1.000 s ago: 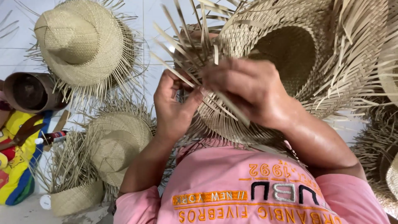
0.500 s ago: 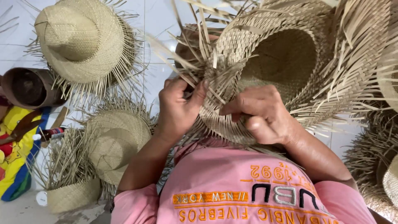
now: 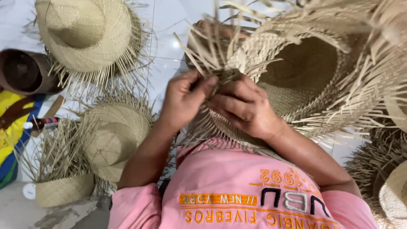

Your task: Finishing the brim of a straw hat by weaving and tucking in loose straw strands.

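the left hand [image 3: 184, 101] and the right hand [image 3: 246, 108] meet near the centre of the view, both closed on the loose pale straw strands [image 3: 203, 55] at the brim edge of a large unfinished woven straw hat [image 3: 313, 72]. the left hand's fingers [image 3: 205, 85] pinch a strand end, thumb pressed in; the right hand's fingers curl tight over the woven edge just beside them, the two hands touching. the hat lies crown-hollow toward the camera, filling the view from 12 to 3 o'clock, its unwoven strands fanning out all round. below, at 6 o'clock, is the person's pink printed shirt [image 3: 237, 186].

at 10 to 11 o'clock a finished pale straw hat with a fringed brim [image 3: 85, 34] rests on the white tiled floor [image 3: 169, 63]. just beside it at 9 o'clock stands a dark brown round hat block [image 3: 21, 72]. at 8 o'clock lies another fringed straw hat [image 3: 112, 140], with a small woven straw crown holding upright strands [image 3: 63, 186] near it at 7 o'clock. more straw work [image 3: 381, 169] sits at 4 o'clock.
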